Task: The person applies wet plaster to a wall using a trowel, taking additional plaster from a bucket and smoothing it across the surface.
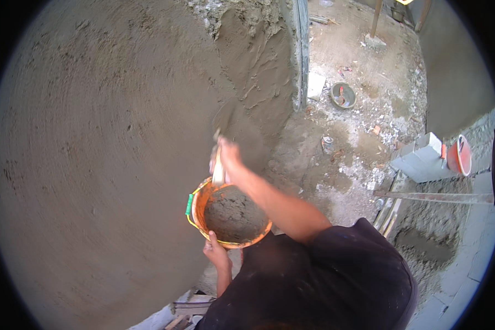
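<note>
My left hand point(217, 254) grips the near rim of an orange bucket point(264, 234), its thumb over the edge. Grey wet mortar point(234, 214) fills much of the bucket, and its yellow wire handle with a green grip point(190, 204) hangs on the left side. Above the bucket my right hand point(229, 158) is closed round the pale handle of a trowel point(219, 171). The trowel's blade is smeared by motion and lies close to the plastered wall point(121, 165); whether it touches cannot be made out.
Rough, uneven mortar point(247, 27) covers the wall's top part near its edge strip point(301, 55). On the littered floor stands a round basin point(344, 95). To the right are grey blocks point(423, 158), a red bucket point(460, 156), a long bar point(434, 197) and a mortar heap point(429, 236).
</note>
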Demonstrator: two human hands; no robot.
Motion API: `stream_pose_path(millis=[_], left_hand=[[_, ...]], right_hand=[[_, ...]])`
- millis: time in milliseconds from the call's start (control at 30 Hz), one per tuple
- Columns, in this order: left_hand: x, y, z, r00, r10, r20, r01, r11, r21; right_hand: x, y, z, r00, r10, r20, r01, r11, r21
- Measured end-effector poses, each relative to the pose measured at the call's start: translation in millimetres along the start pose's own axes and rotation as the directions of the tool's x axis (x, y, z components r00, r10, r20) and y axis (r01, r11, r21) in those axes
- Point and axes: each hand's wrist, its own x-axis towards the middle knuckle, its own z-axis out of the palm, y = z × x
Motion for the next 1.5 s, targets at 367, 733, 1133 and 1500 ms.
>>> stream_pose_path(millis=[367,733,1133,1500], left_hand=[[-54,6,28,0.987,0.141,0.073,-0.147,0.984,0.097],[-85,1,31,0.965,0.16,0.206,-0.192,0.971,0.146],[-95,-8,18,0.949,0.137,0.285,-0.167,0.982,0.086],[-103,-7,25,0.985,0.116,0.131,-0.124,0.99,0.062]], right_hand=[[-156,-45,-168,0.878,0.318,0.358,0.475,-0.675,-0.565],[-69,-60,-193,0.911,0.31,0.273,0.404,-0.809,-0.427],[-136,26,-223,0.512,0.855,-0.086,0.0,-0.101,-0.995],[-103,-51,-208,0.878,0.447,0.172,0.459,-0.683,-0.569]])
